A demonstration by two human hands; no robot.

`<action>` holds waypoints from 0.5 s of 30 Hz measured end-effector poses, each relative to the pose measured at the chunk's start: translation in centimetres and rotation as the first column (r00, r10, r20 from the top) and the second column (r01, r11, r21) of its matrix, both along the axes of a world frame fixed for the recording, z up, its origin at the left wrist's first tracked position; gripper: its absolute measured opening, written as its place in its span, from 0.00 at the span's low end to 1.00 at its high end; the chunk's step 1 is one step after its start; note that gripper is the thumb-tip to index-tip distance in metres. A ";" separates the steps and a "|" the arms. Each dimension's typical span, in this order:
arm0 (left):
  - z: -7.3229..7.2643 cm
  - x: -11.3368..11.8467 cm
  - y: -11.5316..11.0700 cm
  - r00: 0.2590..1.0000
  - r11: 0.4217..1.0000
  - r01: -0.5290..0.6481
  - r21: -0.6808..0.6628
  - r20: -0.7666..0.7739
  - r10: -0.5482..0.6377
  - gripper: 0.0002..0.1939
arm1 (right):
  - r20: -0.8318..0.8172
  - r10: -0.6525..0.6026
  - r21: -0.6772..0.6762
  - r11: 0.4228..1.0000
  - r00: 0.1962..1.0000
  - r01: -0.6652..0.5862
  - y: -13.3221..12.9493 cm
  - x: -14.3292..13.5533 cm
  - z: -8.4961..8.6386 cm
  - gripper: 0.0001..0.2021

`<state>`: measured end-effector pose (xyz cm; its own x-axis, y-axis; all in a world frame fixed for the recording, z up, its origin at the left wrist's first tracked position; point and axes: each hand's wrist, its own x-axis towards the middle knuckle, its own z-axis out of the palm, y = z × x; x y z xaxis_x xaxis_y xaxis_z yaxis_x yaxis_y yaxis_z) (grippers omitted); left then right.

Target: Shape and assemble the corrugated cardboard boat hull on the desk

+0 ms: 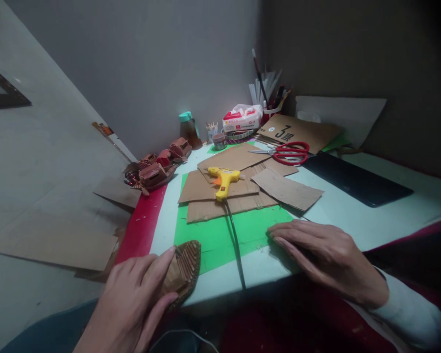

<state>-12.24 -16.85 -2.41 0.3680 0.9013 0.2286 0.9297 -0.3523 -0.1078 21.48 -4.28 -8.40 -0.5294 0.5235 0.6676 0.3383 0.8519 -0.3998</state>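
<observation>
At the near left edge of the table, my left hand [139,287] is closed around a small brown model boat [191,257] with a ribbed, pleated end. My fingers and thumb hide much of the boat. My right hand [316,252] lies on the table's near side, fingers stretched out over the edge of a green sheet [213,240], and I see nothing in it. Between and beyond the hands, a yellow glue gun [226,181] rests on pieces of brown cardboard [202,212], its dark cord running toward me over the front edge.
Red-handled scissors [290,153] and a black flat panel [356,179] lie to the right. Several brown model boats [156,174] stand at the back left. Behind are a teal-lidded bottle [189,130], a tissue pack [242,119], a pen holder [274,113] and a marked cardboard sheet [308,132].
</observation>
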 end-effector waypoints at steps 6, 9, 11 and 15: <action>1.0 0.1 0.6 0.999 0.995 -0.034 -0.095 0.013 0.035 0.30 | -0.018 0.004 0.057 0.998 1.000 -0.003 0.1 -0.1 0.1 0.08; 1.0 0.4 0.7 0.992 0.985 -0.109 -0.133 0.041 0.115 0.27 | -0.015 0.002 0.067 0.998 1.000 -0.001 0.1 -0.1 0.1 0.07; 0.9 0.6 0.7 0.989 0.981 -0.137 -0.140 0.027 0.142 0.26 | -0.014 0.002 0.067 0.998 1.000 -0.001 0.2 -0.1 0.0 0.07; 1.0 1.0 0.5 0.987 0.979 -0.159 -0.125 -0.030 0.156 0.26 | -0.013 0.007 0.056 0.998 1.000 -0.006 0.4 -0.1 -0.2 0.07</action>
